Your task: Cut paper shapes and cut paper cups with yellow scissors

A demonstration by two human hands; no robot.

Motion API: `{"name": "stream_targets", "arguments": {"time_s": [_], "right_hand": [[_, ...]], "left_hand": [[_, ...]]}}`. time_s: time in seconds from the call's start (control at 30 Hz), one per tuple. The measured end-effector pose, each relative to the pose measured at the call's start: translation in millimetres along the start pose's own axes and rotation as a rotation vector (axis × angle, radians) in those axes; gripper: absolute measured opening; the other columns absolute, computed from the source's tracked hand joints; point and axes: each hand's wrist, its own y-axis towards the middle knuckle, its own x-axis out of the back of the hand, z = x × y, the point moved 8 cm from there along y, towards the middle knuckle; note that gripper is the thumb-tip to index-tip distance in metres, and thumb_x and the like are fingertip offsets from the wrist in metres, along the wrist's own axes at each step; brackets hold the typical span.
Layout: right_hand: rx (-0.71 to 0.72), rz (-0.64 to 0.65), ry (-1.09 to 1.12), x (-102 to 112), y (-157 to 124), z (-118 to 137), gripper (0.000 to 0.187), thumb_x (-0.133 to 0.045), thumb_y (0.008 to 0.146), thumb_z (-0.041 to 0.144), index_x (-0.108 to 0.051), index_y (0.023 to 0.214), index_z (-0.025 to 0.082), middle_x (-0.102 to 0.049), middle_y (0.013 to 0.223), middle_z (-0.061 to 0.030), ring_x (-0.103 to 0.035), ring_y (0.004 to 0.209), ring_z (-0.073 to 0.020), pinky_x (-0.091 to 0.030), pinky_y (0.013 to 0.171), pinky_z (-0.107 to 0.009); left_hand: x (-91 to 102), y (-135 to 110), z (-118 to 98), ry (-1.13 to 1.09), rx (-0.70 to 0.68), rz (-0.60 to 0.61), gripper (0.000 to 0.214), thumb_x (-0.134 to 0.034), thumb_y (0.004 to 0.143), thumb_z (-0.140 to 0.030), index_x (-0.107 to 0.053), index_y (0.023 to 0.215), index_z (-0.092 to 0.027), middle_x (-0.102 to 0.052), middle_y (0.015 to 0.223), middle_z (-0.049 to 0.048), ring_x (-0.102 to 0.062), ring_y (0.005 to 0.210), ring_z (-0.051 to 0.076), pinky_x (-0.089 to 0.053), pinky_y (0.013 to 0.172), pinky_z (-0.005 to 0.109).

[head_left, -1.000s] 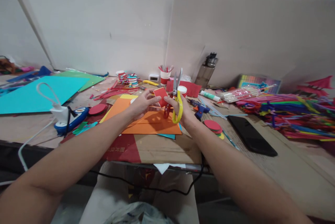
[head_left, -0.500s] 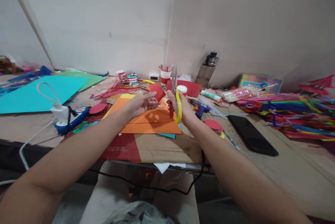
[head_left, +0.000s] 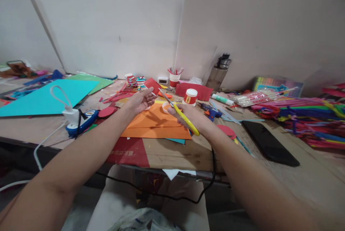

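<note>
Between the fingers of my left hand (head_left: 140, 100) is a small red piece of paper (head_left: 152, 85), held up over the table. My right hand (head_left: 187, 114) grips a pair of scissors (head_left: 185, 118) with yellow handles, and the blades point up and left toward the red paper. Under both hands lie orange sheets (head_left: 156, 132). A white ring (head_left: 167, 107) rests on them between my hands. Just behind my right hand stands a small red and white cup (head_left: 190, 96) with a yellow label.
To the right lie a black phone (head_left: 269, 143), red paper discs (head_left: 226, 131), a blue glue gun (head_left: 214, 114) and bundled pipe cleaners (head_left: 302, 116). A bottle (head_left: 218, 72) stands behind. On the left are a blue sheet (head_left: 48, 96) and a power strip (head_left: 82, 123).
The scissors have tipped from upright to slanting left, their blades now near the red paper. My left hand has moved slightly left with the paper. The view has shifted a little.
</note>
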Motion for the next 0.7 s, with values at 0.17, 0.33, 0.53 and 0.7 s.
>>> {"name": "stream_targets", "arguments": {"time_s": [0.17,0.33,0.53,0.7], "right_hand": [[0.013,-0.02,0.059,-1,0,3,0.049,-0.062,0.073,0.069,-0.067,0.084,0.021,-0.058,0.057,-0.0007,-0.051,0.053,-0.0137,-0.034,0.051,-0.025],[-0.021,-0.037,0.067,2,-2,9,0.048,-0.064,0.071,0.068,-0.066,0.074,0.02,-0.056,0.054,-0.0015,-0.051,0.053,-0.0144,-0.035,0.051,-0.026],[0.01,-0.058,0.09,4,-4,15,0.046,-0.062,0.075,0.065,-0.065,0.07,0.02,-0.056,0.054,-0.0018,-0.049,0.052,-0.0141,-0.036,0.051,-0.026],[-0.033,-0.034,0.109,0,-3,8,0.044,-0.064,0.074,0.064,-0.066,0.072,0.02,-0.053,0.052,-0.0011,-0.045,0.048,-0.0122,-0.032,0.048,-0.026]], "left_hand": [[-3.4,1,6,-0.005,0.029,0.047,0.024,-0.079,0.068,-0.022,-0.058,0.075,-0.013,-0.061,0.063,0.001,-0.067,0.069,0.013,-0.048,0.056,0.02],[-0.8,3,3,0.041,-0.027,0.051,0.027,-0.081,0.065,-0.02,-0.058,0.077,-0.014,-0.063,0.067,0.001,-0.067,0.069,0.014,-0.049,0.058,0.022],[0.0,1,-1,0.046,-0.059,0.035,0.033,-0.083,0.06,-0.018,-0.054,0.074,-0.016,-0.065,0.07,-0.0005,-0.066,0.068,0.014,-0.048,0.059,0.024],[-1.8,-2,-2,0.063,-0.054,0.025,0.031,-0.082,0.061,-0.018,-0.054,0.075,-0.016,-0.066,0.071,0.0,-0.065,0.066,0.013,-0.047,0.058,0.025]]}}
